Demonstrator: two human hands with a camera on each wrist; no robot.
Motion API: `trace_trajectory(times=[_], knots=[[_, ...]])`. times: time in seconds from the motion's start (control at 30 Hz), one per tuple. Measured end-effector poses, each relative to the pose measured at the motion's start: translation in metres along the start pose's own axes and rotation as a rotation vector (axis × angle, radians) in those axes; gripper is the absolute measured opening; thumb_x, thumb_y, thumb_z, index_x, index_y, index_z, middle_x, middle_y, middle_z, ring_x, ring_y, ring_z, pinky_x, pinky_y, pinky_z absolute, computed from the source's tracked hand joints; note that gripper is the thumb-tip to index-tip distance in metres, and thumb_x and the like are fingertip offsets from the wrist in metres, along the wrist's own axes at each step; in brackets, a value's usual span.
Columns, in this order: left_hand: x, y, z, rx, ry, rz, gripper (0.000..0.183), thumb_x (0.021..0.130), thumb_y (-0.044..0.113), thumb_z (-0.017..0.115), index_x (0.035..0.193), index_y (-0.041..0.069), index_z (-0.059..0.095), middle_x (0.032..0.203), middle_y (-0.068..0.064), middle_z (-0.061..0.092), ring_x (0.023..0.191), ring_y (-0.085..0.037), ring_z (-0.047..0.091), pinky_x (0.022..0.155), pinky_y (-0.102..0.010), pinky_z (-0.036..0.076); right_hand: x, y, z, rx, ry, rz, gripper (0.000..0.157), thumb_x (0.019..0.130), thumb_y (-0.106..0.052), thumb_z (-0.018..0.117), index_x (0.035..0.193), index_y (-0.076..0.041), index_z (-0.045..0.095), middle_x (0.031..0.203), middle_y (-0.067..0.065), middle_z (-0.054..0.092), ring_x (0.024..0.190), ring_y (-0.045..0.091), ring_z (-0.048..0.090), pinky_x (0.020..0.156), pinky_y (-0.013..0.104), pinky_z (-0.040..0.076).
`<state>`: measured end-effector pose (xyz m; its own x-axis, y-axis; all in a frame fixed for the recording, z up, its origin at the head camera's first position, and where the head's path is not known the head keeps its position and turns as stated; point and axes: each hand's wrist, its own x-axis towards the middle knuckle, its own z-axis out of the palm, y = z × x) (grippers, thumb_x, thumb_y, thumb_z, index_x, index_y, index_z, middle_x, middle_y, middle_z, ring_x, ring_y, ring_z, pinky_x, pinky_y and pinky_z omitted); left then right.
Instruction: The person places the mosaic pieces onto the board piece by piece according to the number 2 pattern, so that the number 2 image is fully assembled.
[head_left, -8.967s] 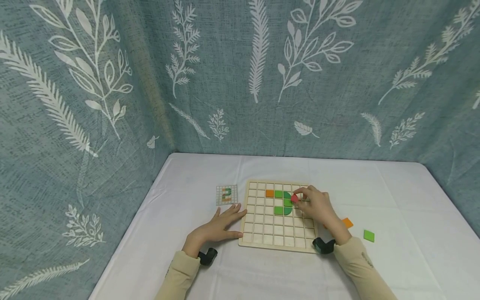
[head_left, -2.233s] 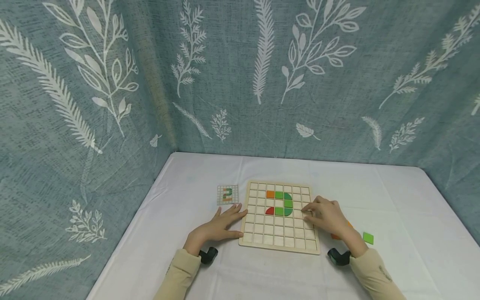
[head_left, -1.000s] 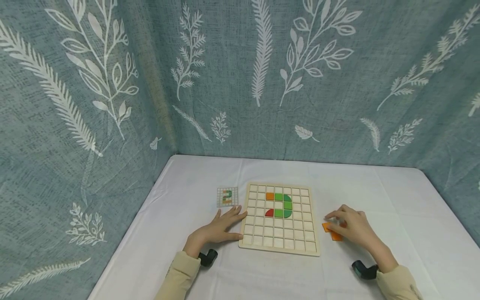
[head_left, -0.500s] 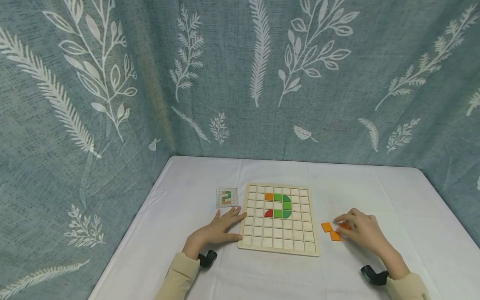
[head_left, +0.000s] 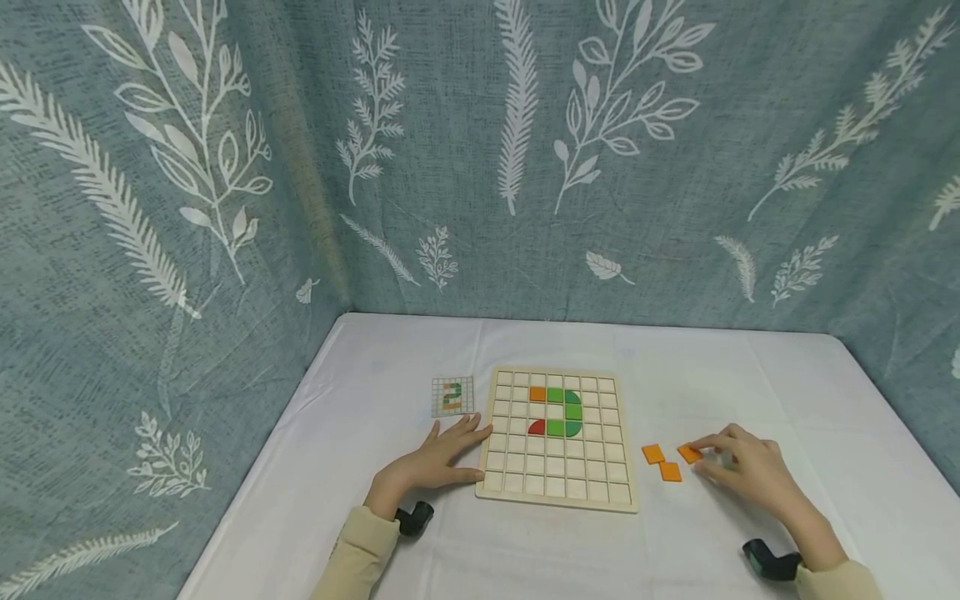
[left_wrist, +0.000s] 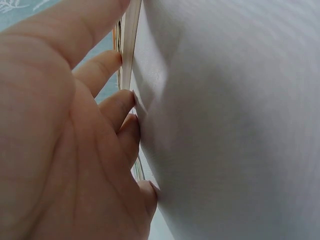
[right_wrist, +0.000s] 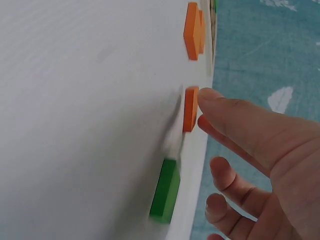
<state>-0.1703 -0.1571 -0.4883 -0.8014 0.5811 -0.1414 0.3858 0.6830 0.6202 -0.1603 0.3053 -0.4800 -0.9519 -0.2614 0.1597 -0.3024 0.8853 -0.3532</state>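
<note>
Touching the left edge of the pale grid board (head_left: 522, 482), the left hand (head_left: 431, 461) lies flat on the desk (head_left: 840, 417), fingers spread wide and holding nothing. Right of the board, the right hand (head_left: 750, 471) sits low with thumb and index finger a narrow gap apart at an orange tile (head_left: 689, 453), which lies flat on the desk; its other fingers are loosely bent. Seen from the right wrist, a green tile (right_wrist: 166, 192) lies below that hand. Two more orange tiles, an upper one (head_left: 653, 454) and a lower one (head_left: 671, 472), lie close together between the hand and the board. Set in the board are an orange square (head_left: 537, 393), green pieces (head_left: 555, 394) and a red rounded piece (head_left: 537, 427), curving open to the left. Just beyond the left fingertips lies a small gridded card (head_left: 440, 408) printed with a coloured figure. Patterned blue-green curtains (head_left: 465, 167) hang behind.
</note>
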Motion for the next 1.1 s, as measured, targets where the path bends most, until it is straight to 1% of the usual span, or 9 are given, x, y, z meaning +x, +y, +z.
trace_trajectory(times=[0.2, 0.33, 0.53, 0.67, 0.77, 0.93, 1.1], knots=[[0.001, 0.000, 0.001, 0.004, 0.004, 0.002, 0.071, 0.089, 0.040, 0.059, 0.147, 0.013, 0.029, 0.154, -0.015, 0.015, 0.143, -0.032, 0.008, 0.110, -0.061, -0.007, -0.006, 0.006, -0.003, -0.014, -0.004, 0.030, 0.027, 0.074, -0.027, 0.077, 0.099, -0.017, 0.071, 0.080, -0.005, 0.055, 0.065, 0.009, 0.041, 0.068, 0.037, 0.029], [0.001, -0.001, 0.001, 0.011, 0.005, 0.001, 0.071, 0.089, 0.040, 0.059, 0.147, 0.013, 0.028, 0.154, -0.015, 0.015, 0.143, -0.032, 0.008, 0.110, -0.061, -0.006, -0.010, 0.011, -0.005, -0.023, -0.019, 0.051, 0.030, 0.074, -0.027, 0.077, 0.100, -0.014, 0.071, 0.081, -0.003, 0.056, 0.068, 0.011, 0.043, 0.068, 0.042, 0.030], [0.001, -0.002, 0.001, 0.009, 0.007, 0.003, 0.071, 0.089, 0.040, 0.059, 0.147, 0.014, 0.028, 0.154, -0.015, 0.015, 0.143, -0.032, 0.008, 0.110, -0.061, -0.007, -0.016, 0.018, -0.007, -0.037, -0.043, 0.086, 0.033, 0.071, -0.028, 0.078, 0.100, -0.014, 0.070, 0.083, -0.002, 0.058, 0.075, 0.014, 0.049, 0.071, 0.048, 0.033], [0.001, -0.003, 0.002, 0.010, 0.008, 0.003, 0.071, 0.089, 0.041, 0.059, 0.147, 0.014, 0.028, 0.154, -0.015, 0.015, 0.143, -0.032, 0.008, 0.110, -0.061, -0.007, -0.020, 0.024, -0.009, -0.040, -0.068, 0.109, 0.037, 0.070, -0.031, 0.079, 0.100, -0.013, 0.070, 0.084, 0.000, 0.059, 0.078, 0.018, 0.052, 0.071, 0.051, 0.034], [0.000, -0.003, 0.002, 0.008, 0.009, 0.003, 0.071, 0.089, 0.041, 0.059, 0.147, 0.014, 0.029, 0.154, -0.015, 0.015, 0.143, -0.033, 0.008, 0.110, -0.062, -0.006, -0.022, 0.027, -0.011, -0.043, -0.074, 0.117, 0.039, 0.069, -0.034, 0.079, 0.099, -0.013, 0.069, 0.085, 0.001, 0.059, 0.078, 0.019, 0.053, 0.069, 0.050, 0.033], [0.000, -0.002, 0.002, 0.004, 0.004, -0.005, 0.070, 0.089, 0.040, 0.059, 0.147, 0.014, 0.028, 0.154, -0.015, 0.015, 0.143, -0.032, 0.008, 0.110, -0.061, -0.007, -0.027, 0.031, -0.014, -0.039, -0.074, 0.115, 0.036, 0.069, -0.036, 0.079, 0.095, -0.013, 0.069, 0.087, 0.002, 0.060, 0.079, 0.021, 0.054, 0.067, 0.046, 0.033], [0.000, 0.000, 0.001, 0.005, -0.003, -0.018, 0.070, 0.089, 0.040, 0.059, 0.147, 0.015, 0.028, 0.154, -0.014, 0.014, 0.143, -0.032, 0.007, 0.111, -0.059, -0.008, -0.028, 0.033, -0.015, -0.046, -0.075, 0.128, 0.031, 0.069, -0.031, 0.080, 0.090, -0.012, 0.069, 0.086, 0.003, 0.060, 0.078, 0.020, 0.054, 0.066, 0.044, 0.034]])
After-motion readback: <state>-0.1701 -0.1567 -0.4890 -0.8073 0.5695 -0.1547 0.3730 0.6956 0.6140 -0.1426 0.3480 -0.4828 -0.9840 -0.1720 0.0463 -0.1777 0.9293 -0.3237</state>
